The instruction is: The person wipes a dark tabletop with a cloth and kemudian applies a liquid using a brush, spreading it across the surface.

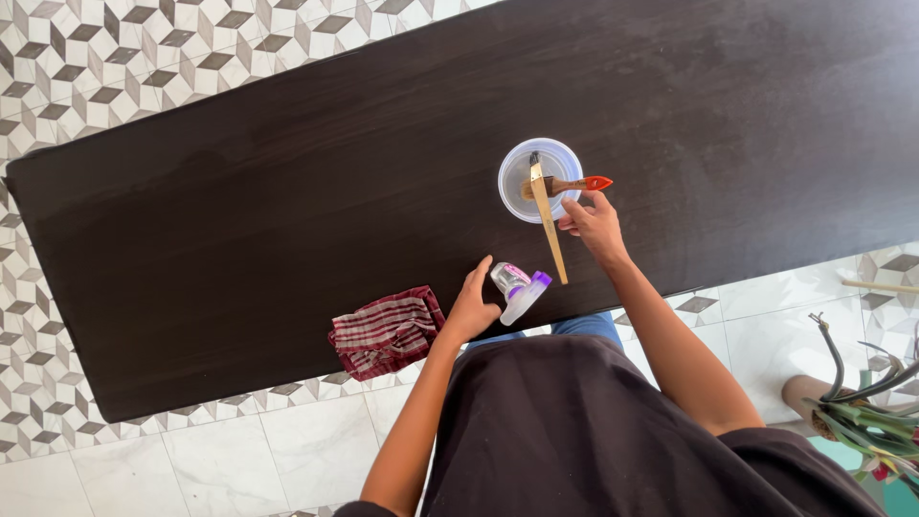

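While the left hand (pixel 471 308) grips a bottle (pixel 509 280) beside a cloth (pixel 386 330), the right hand (pixel 593 226) hovers half-open, empty, by the cup (pixel 540 179); a brush (pixel 569 184) lies across it.

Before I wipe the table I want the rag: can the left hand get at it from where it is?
Probably yes. The left hand rests on a small jar at the table's near edge, and the striped rag lies just beside it with nothing between; it would have to let go first.

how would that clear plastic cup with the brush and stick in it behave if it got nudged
The clear plastic cup looks thin and light, so it would probably slide easily on the smooth dark table. The paintbrush and wooden stick overhang its rim, so it may well tip toward the right hand.
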